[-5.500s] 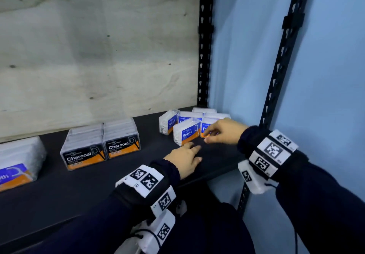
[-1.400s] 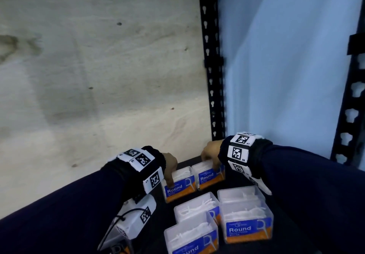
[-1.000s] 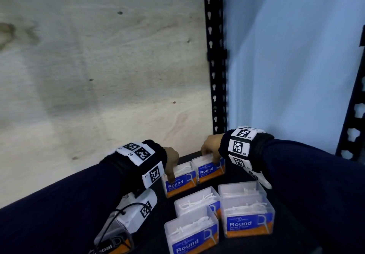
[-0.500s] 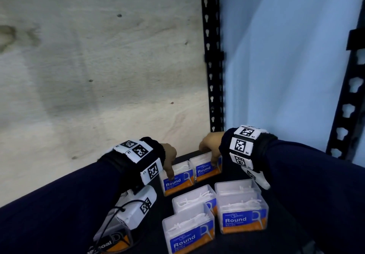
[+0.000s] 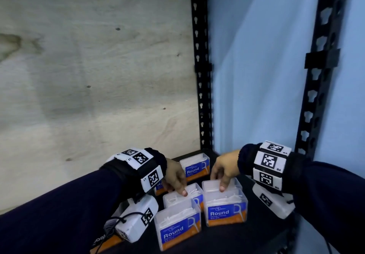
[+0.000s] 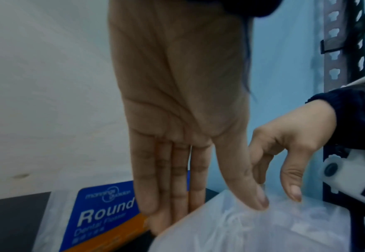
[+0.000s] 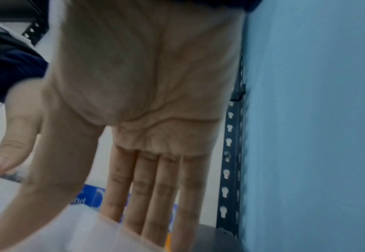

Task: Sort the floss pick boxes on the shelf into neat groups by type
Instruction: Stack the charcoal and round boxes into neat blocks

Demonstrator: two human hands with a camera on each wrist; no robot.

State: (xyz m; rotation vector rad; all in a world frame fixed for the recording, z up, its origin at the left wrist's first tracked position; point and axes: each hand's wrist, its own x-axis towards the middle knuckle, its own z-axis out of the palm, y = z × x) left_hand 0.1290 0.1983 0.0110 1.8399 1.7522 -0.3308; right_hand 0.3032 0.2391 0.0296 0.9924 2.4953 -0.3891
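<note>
Several clear "Round" floss pick boxes with blue-and-orange labels stand in two columns in the shelf's right back corner. My left hand (image 5: 174, 176) reaches over the middle-left box (image 5: 190, 191). Its thumb lies on the lid and its straight fingers go down behind the box, seen close in the left wrist view (image 6: 252, 230). My right hand (image 5: 223, 169) sits the same way on the middle-right box (image 5: 233, 183). The back-right box (image 5: 194, 168) is free; the back-left one (image 6: 104, 209) is mostly hidden behind my left hand. The front-left box (image 5: 177, 228) and the front-right box (image 5: 226, 210) stand untouched.
A "Charcoal" box (image 5: 104, 242) peeks out at the lower left under my left wrist camera. Plywood (image 5: 88, 76) backs the black shelf board (image 5: 266, 234). Black slotted uprights (image 5: 202, 76) (image 5: 320, 76) and a blue wall (image 5: 256, 76) close the right side.
Both hands came forward from the two back-row Round boxes to the two middle-row boxes. The back-right box now stands uncovered.
</note>
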